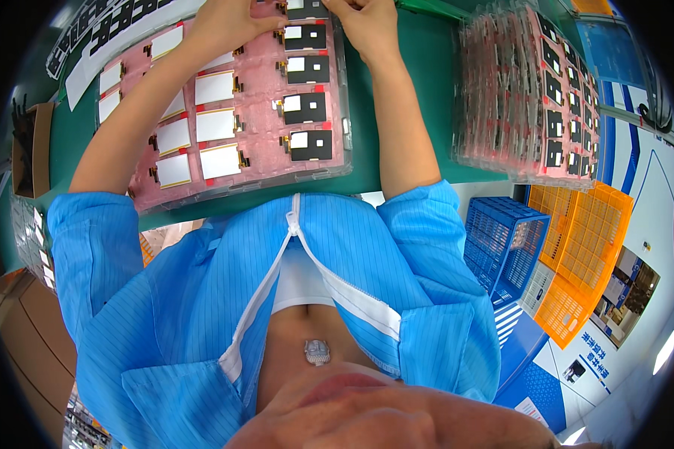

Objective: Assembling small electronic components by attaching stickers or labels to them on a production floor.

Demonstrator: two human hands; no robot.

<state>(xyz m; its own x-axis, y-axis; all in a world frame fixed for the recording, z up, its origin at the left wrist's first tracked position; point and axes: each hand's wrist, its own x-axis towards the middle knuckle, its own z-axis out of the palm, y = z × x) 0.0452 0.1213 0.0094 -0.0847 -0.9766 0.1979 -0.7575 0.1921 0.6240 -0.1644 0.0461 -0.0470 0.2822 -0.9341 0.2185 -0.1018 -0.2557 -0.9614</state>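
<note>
My left hand (228, 24) reaches over the tray at the upper edge, its thumb stretched out and apart from the fingers. The fingertips are partly cut off. Opposite it, my right hand (371, 28) has its thumb and fingers pinched at the corner of a black rectangular sheet (305, 9) with a white patch. Below that sheet, several like black pieces (305, 108) lie in a column along the tray's right side. White flat panels (216, 124) with short ribbon connectors fill the columns to the left. All rest in a pink-lined clear plastic tray (266, 161).
A tall stack of clear trays (494, 97) with black pieces stands on the green table (363, 123) at right. White strips with black cut-outs (120, 34) lie at upper left, near a cardboard box (41, 150). Blue (502, 239) and orange crates (580, 258) stand lower right.
</note>
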